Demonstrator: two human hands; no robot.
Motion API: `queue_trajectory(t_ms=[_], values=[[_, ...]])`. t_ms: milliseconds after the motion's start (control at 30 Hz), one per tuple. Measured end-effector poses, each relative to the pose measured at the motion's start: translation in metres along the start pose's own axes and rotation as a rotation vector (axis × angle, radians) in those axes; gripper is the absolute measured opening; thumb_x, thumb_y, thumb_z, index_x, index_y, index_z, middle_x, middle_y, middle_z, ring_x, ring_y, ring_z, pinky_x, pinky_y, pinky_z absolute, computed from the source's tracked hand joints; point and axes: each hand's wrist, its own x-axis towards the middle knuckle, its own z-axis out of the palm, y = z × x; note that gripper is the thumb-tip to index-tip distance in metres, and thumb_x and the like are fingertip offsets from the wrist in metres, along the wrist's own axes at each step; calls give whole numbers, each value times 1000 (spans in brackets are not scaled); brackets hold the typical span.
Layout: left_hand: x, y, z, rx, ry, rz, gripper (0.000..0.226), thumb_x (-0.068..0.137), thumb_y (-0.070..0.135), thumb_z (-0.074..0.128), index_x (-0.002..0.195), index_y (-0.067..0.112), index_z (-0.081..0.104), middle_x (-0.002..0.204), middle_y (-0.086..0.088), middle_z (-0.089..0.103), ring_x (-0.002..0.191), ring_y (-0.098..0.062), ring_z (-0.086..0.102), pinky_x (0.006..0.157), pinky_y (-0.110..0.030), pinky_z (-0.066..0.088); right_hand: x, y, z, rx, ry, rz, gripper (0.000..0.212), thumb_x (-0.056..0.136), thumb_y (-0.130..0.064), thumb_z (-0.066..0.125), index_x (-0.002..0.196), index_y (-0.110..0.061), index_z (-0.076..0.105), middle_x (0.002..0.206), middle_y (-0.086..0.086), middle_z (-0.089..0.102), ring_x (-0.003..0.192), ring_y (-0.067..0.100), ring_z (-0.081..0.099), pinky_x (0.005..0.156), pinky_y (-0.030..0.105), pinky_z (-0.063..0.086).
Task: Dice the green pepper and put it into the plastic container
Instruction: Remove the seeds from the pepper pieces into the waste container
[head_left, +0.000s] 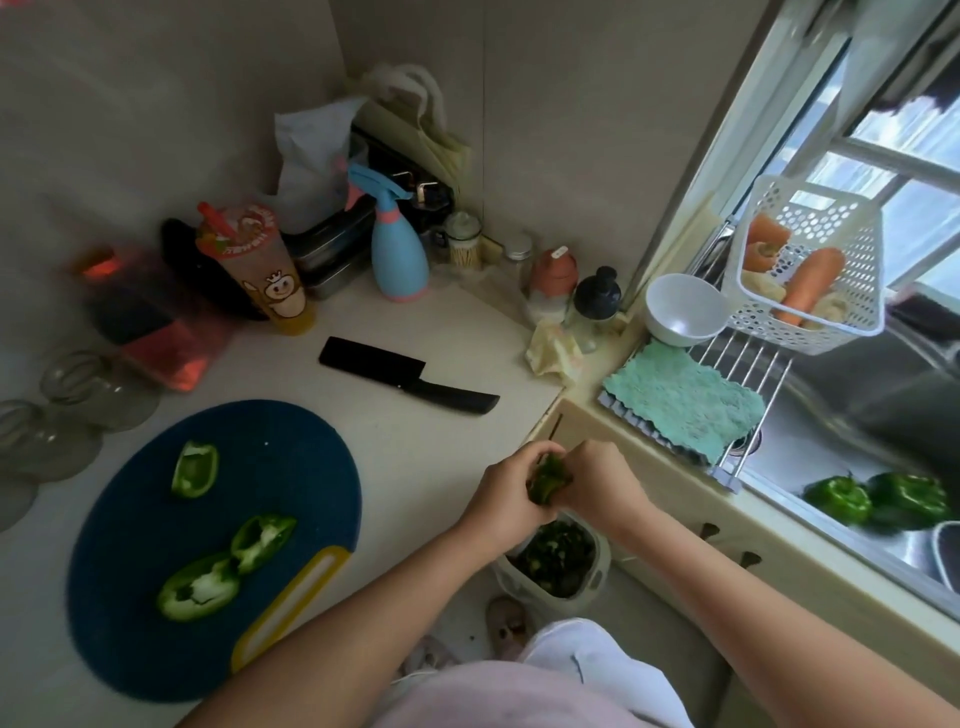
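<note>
Left hand (506, 499): fingers curled round one side of a green pepper piece (548, 480). Right hand (597, 480): fingers curled on the other side of the same piece. Both hands meet on it; the piece is mostly hidden between them, only dark green flesh shows.

Position: hands are held past the front corner of the desk (441, 332), above a white bin (519, 584) on the floor. The bin holds dark green scraps; detail too dim to tell more.

Left of the hands, on the desk: round blue cutting board (291, 467) with a yellow handle slot. Three cut green pepper pieces lie on it, pale insides up: the far piece (195, 469) apart from the others; the middle piece (261, 540) and the near piece (198, 587) touching.

Beyond the board: black knife (408, 382) flat on the desk, untouched, handle pointing right.

Back of the desk: printed drink cup (260, 265) with a straw, blue spray bottle (397, 249), small jars.

Right side: sink (831, 431) with two whole green peppers (839, 499) side by side in the basin. A wire rack spans the sink, carrying a teal cloth (680, 400), a white bowl (683, 309) and a white basket (862, 244) with carrots (810, 283).
</note>
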Motion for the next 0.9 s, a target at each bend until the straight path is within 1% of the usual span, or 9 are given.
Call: queue_trajectory(t_ms=[67,233,400,500,567,633,700,800,900], values=[[1,-1,1,-7,-9,-2,63,71,1,72,123,32,51,120,1,61,113,-12,57,98,-33,48,1,3,4,37,13,10,19,75,-24,72,87,-8,72,79,6,67,70,16,60,64,28,50],[2,-5,6,-47,-20,-28,63,70,1,73,123,30,53,117,-2,64,107,-16,61,94,-30,50,0,11,13,172,30,68,18,69,-20,76,77,-4,71,71,9,66,61,17,57,60,32,52],[3,-12,5,-79,-56,-81,66,70,-1,74,124,29,51,120,-5,62,110,-18,61,94,-30,49,4,19,16,310,-36,106,12,68,-14,79,70,-4,74,62,3,68,53,8,58,53,21,51],[4,-16,0,-103,-121,-127,68,71,0,75,126,30,49,125,-4,59,110,-17,60,96,-30,48,6,25,13,421,-125,113,9,71,-13,78,67,-6,73,64,4,72,55,6,64,57,15,53],[5,-18,-2,-156,-122,-171,69,70,1,76,126,31,48,124,-3,60,109,-16,60,98,-34,47,8,30,10,489,-130,135,9,74,-13,76,66,-9,73,65,5,73,59,9,65,65,21,56],[6,-21,-1,-233,-94,-217,68,69,0,76,125,29,49,114,-2,65,102,-15,63,96,-38,49,12,39,10,527,-94,164,11,77,-10,73,69,-3,74,66,7,73,61,13,66,70,29,58],[7,-22,-1,-330,-76,-258,68,69,-5,74,126,24,49,106,-4,66,99,-16,64,90,-38,53,16,47,15,490,-71,192,15,79,-9,69,71,2,73,64,9,72,60,16,64,71,32,59],[8,-23,-3,-464,-88,-301,67,71,-13,68,127,18,49,108,-6,59,104,-21,61,81,-35,57,19,52,28,332,-105,200,23,82,-10,57,63,-2,68,56,2,63,51,13,55,52,21,49],[11,-25,-4,-508,-103,-326,68,72,-16,67,128,18,48,117,-12,55,108,-24,59,80,-35,57,21,56,42,184,-84,134,23,82,-12,55,63,-2,64,61,11,60,54,22,51,52,31,43]])
